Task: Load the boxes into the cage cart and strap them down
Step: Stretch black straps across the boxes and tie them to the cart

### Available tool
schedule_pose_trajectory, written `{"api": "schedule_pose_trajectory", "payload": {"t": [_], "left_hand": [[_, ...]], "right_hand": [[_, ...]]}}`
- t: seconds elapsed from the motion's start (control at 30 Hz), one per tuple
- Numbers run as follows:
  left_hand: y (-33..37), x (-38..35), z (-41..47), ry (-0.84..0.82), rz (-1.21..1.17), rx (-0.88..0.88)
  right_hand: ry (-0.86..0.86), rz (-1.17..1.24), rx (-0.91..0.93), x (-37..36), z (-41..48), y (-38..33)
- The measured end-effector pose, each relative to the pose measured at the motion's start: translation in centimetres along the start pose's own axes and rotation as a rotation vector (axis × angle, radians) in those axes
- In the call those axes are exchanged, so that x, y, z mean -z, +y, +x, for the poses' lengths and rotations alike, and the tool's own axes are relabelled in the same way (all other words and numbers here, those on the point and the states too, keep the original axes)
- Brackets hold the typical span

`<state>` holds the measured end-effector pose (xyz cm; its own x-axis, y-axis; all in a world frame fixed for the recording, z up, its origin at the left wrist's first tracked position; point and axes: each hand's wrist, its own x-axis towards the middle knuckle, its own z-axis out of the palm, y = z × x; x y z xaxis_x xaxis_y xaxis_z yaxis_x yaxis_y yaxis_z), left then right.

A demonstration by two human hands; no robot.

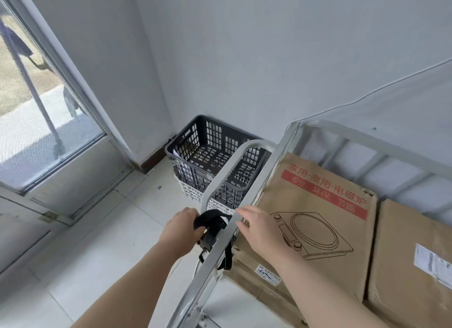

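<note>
Left grip (182,226) clutches the bundled black strap (212,221) at lower centre, just outside the cage cart (221,178), likely ready to feed it across. Right grip (261,229) reaches slack-fingered over the rail, above the loaded boxes (318,215) at lower right.

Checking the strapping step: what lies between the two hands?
In the head view, the bunched black strap, gripped by the left hand, and the cart's grey rail, at the right hand's fingertips.

Cardboard box (315,226) — "家用·商用·电磁炉"; below, seemingly "专业 环保 节能".
</note>
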<state>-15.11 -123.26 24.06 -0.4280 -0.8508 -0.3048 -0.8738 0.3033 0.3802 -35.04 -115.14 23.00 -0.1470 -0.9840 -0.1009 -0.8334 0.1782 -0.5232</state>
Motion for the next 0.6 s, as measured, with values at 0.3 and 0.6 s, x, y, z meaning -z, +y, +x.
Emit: {"api": "schedule_pose_trajectory", "payload": {"t": [0.3, 0.6], "left_hand": [[3.3, 7.0, -0.9, 0.012, 0.0, -0.362], [8.8, 15.3, -3.6, 0.181, -0.036, -0.503]], "right_hand": [[-0.061, 0.15, 0.127, 2.3, 1.3, -3.0], [0.234, 0.322, 0.065, 10.8, 0.8, -5.1]]}}
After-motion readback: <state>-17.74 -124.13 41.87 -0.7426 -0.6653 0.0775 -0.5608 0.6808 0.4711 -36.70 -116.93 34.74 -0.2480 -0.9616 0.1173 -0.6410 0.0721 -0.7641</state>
